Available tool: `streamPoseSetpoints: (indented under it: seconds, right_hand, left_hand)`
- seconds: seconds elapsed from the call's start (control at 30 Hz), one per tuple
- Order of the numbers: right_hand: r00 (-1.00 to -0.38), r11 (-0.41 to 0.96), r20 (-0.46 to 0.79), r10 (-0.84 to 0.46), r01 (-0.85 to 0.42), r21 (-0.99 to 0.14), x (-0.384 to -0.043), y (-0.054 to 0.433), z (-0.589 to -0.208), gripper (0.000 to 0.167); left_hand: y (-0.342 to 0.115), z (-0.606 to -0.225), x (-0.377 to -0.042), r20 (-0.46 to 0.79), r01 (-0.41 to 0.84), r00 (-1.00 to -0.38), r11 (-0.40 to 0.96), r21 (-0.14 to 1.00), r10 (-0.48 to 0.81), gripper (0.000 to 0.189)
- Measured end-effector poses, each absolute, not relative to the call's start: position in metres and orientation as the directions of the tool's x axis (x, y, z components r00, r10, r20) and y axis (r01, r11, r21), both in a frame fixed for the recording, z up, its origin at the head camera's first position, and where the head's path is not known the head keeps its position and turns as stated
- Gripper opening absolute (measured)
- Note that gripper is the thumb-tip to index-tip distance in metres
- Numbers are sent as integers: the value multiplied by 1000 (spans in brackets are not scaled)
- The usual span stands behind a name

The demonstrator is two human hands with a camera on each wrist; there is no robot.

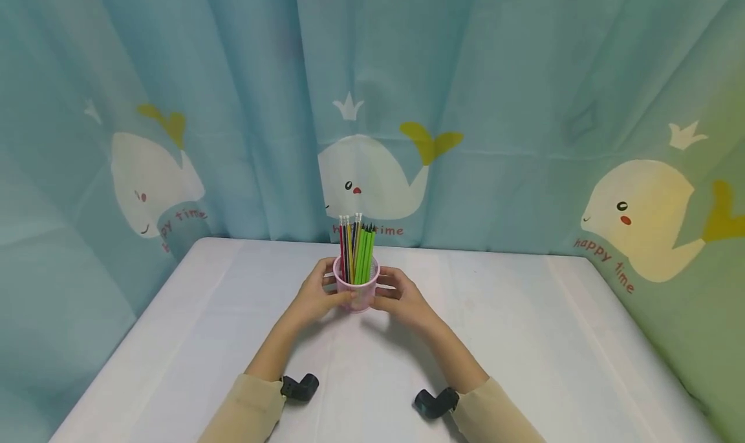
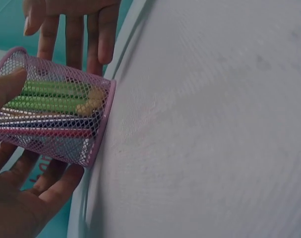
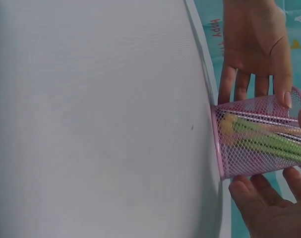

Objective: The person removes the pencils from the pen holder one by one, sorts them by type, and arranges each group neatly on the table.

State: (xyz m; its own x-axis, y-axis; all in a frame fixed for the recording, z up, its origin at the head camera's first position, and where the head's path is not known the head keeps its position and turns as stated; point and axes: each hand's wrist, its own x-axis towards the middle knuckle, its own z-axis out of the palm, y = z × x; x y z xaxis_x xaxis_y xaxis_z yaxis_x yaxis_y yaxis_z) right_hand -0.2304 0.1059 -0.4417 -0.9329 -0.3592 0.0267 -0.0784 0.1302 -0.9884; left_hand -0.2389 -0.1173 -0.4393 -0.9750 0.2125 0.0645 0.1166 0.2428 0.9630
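A pink mesh pencil cup [image 1: 364, 295] stands upright near the table's far edge. Green pencils [image 1: 365, 255] with dark tips pointing up fill its right side. Beside them several darker, red and yellow pencils [image 1: 347, 255] show pale upper ends. My left hand [image 1: 313, 299] holds the cup from the left, thumb across its front, fingers round the back. From the right, my right hand [image 1: 409, 302] curves its fingers and thumb about the wall. In the left wrist view the mesh [image 2: 56, 94] shows the pencils' lower ends within, close to the base.
A white-covered table [image 1: 524, 339] spreads around the cup. Behind it hangs a blue-green curtain [image 1: 506, 107] with printed whales, close along the far edge. Both forearms wear beige sleeves [image 1: 250, 404], with a black wrist camera [image 1: 299, 388] on the left and another [image 1: 436, 403] on the right.
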Motion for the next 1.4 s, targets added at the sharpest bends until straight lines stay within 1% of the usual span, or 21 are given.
streamPoseSetpoints:
  seconds: [0.23, 0.5, 0.67, 0.87, 1.0, 1.2, 1.4]
  right_hand:
    - [-932, 158, 4, -361, -65, -985, -220, 118, -437, 66]
    - [-919, 169, -8, -395, -65, -983, -212, 133, -437, 61]
    - [-907, 210, -9, -421, -88, -974, -212, 144, -435, 56]
    - [-912, 253, 13, -410, -128, -959, -215, 155, -428, 49]
    - [-911, 263, 12, -413, -132, -956, -215, 161, -426, 52]
    - [-890, 281, -9, -456, -134, -950, -218, 166, -422, 51]
    - [-850, 263, -34, -526, -125, -957, -221, 168, -416, 48]
  left_hand:
    - [-109, -438, -234, 44, 99, -974, 242, 965, 221, 78]
    - [-101, -440, -231, 49, 113, -966, 246, 963, 254, 79]
    - [-101, -439, -230, 61, 140, -946, 229, 963, 319, 78]
    - [-99, -437, -230, 64, 171, -910, 229, 958, 411, 76]
    - [-95, -438, -229, 59, 181, -888, 229, 956, 455, 73]
    - [-93, -438, -224, 49, 171, -880, 219, 961, 472, 73]
    - [-97, -439, -217, 62, 167, -865, 170, 971, 498, 74]
